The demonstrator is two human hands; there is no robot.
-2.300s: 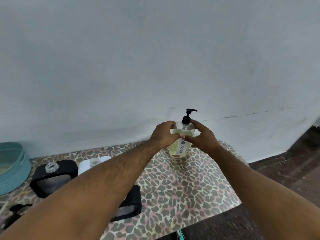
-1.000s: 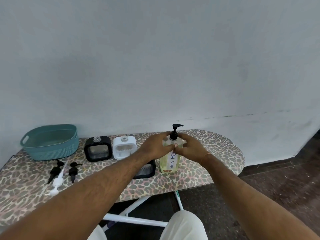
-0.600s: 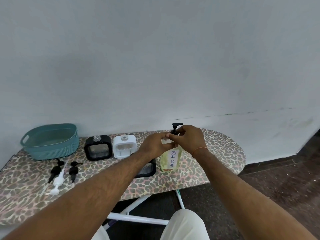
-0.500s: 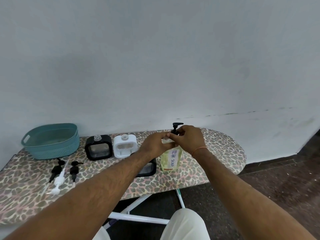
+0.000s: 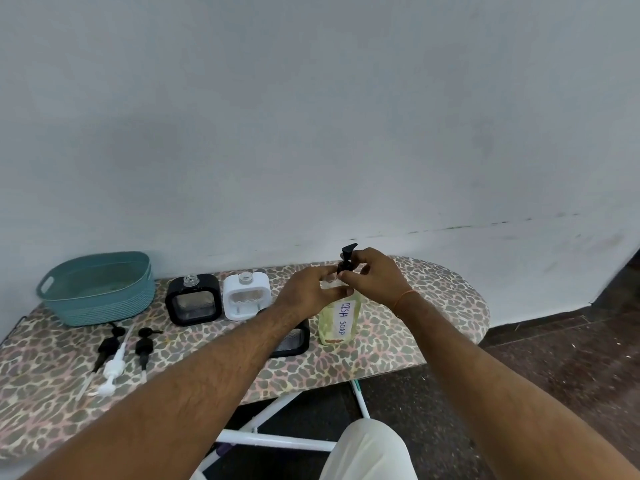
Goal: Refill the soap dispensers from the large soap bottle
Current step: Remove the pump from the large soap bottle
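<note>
While your left hand [image 5: 309, 292] grips the soap bottle [image 5: 338, 318] by its shoulder, your right hand [image 5: 375, 277] pinches the pump [image 5: 347, 260] collar. Bottle stands upright just right of the black dispenser [image 5: 193, 299]; pump lifts straight up.

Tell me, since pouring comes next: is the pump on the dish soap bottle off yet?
Still on: the black pump sits atop the dish soap bottle, pinched by the right hand.
</note>
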